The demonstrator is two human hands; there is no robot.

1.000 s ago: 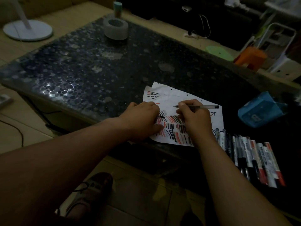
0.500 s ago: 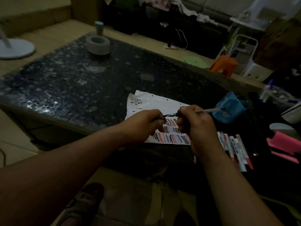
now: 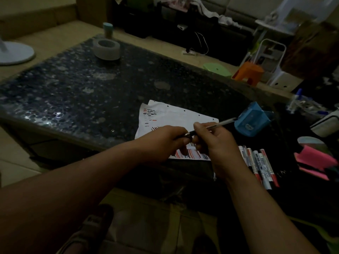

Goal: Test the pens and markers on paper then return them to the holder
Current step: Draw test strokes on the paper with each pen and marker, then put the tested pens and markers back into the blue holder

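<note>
Clear plastic with a dark front section, the pen (image 3: 220,124) is held between the two hands above the paper (image 3: 176,117), over the near edge of the desk (image 3: 73,85). The right hand (image 3: 218,143) has its fingers curled round the barrel, thumb on top; the left hand (image 3: 163,142) has its fingers curled in, pinching the dark writing end, and I cannot tell whether a cap sits between them. What I would steer by is the pen's long axis: it runs from the left fingers up and to the right, and its rear end stops just short of the blue holder (image 3: 252,120). So the holder lies up and right of the right hand, almost in line with the barrel, and the right hand is the nearer of the two; I judge it should carry the pen there once the left lets go. The holder looks tipped on its side, so the pen may need turning before it goes in. The markers (image 3: 260,165) lie in a row just right of the right wrist, with printed bands on their white barrels, too small and dim for me to read. A pale mark on the holder's face is likewise unreadable, and the paper bears only red and black strokes, no words
</note>
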